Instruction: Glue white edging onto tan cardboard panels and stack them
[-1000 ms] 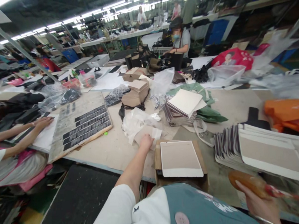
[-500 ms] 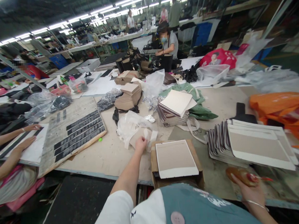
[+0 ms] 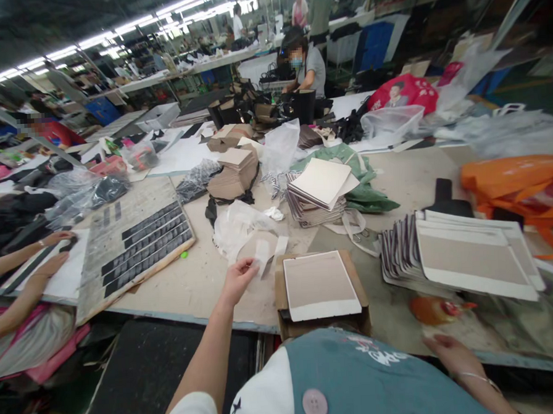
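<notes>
My left hand (image 3: 240, 280) is closed in a pinch on a thin white strip (image 3: 262, 256), beside a crumpled clear plastic bag (image 3: 233, 224) with more white pieces by it. My right hand (image 3: 453, 353) is low at the table's front edge, fingers loosely apart and holding nothing. Just beyond it lies an amber glue-like bottle (image 3: 431, 310) with a red tip, apart from the fingers. Between my hands, a beige panel with white borders (image 3: 322, 286) rests on an open cardboard box (image 3: 281, 296).
A fanned stack of similar panels (image 3: 473, 252) lies at right, near an orange bag (image 3: 516, 188). Another panel stack (image 3: 324, 183) sits behind the box. At left, a board with black strips (image 3: 144, 245) lies near a co-worker's hands (image 3: 52, 262).
My right hand has let go of the bottle and drawn back toward me. My left hand has moved left and nearer, pulling a white strip from beside the plastic bag.
</notes>
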The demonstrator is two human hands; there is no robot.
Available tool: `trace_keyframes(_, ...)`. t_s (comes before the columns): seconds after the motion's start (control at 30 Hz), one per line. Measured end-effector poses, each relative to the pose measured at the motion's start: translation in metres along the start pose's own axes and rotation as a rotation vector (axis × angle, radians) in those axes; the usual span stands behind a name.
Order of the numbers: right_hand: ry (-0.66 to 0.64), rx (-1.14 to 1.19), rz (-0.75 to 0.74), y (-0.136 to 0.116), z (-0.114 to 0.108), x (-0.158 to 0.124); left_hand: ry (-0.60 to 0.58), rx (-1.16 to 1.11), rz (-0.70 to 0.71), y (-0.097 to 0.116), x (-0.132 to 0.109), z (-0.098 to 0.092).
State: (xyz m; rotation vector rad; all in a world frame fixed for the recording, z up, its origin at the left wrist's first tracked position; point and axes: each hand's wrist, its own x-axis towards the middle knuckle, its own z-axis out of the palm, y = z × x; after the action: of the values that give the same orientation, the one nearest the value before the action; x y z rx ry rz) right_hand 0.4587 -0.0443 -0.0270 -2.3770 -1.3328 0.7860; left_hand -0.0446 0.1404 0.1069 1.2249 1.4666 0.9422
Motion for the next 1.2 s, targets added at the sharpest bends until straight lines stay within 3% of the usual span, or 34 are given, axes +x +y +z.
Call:
trace_keyframes(0.1,-0.153,0.093,-0.065,-0.043,-0.011,-0.021,-0.292,0.116,0.132,0.027,-0.025,0.027)
trace_keyframes(0.2,-0.026,0.256,-0.36,-0.121,-0.032,-0.032,-0.566,0.287,0.322,0.049,-0.04,0.061)
trace_keyframes(0.27,-0.029,0.342,-0.623,-0.173,-0.045,-0.031,-0.733,0.347,0.401,0.057,-0.045,0.082)
trace_keyframes(0.37,-0.218,0.342,-0.93,-0.228,-0.051,-0.024,-0.88,0.401,0.467,0.064,-0.048,0.1)
trace_keyframes(0.43,-0.416,0.324,-0.993,-0.244,-0.046,-0.018,-0.905,0.422,0.478,0.064,-0.047,0.103)
trace_keyframes(0.5,-0.525,0.323,-0.933,-0.248,-0.037,-0.013,-0.876,0.422,0.441,0.061,-0.045,0.101)
trace_keyframes(0.53,-0.521,0.334,-0.873,-0.248,-0.033,-0.01,-0.831,0.413,0.396,0.058,-0.043,0.099)
trace_keyframes(0.7,-0.258,0.319,-0.612,-0.251,-0.012,0.015,-0.377,0.415,0.122,0.03,-0.025,0.093)
trace_keyframes(0.87,-0.1,0.046,-0.507,-0.271,0.005,0.041,-0.089,0.581,0.075,0.012,-0.006,0.096)
trace_keyframes(1.0,-0.084,-0.109,-0.441,-0.282,0.011,0.05,0.016,0.697,0.014,0.009,0.003,0.1)
trace_keyframes(1.2,-0.069,-0.253,-0.387,-0.289,0.013,0.054,0.035,0.786,0.009,0.004,0.009,0.105)
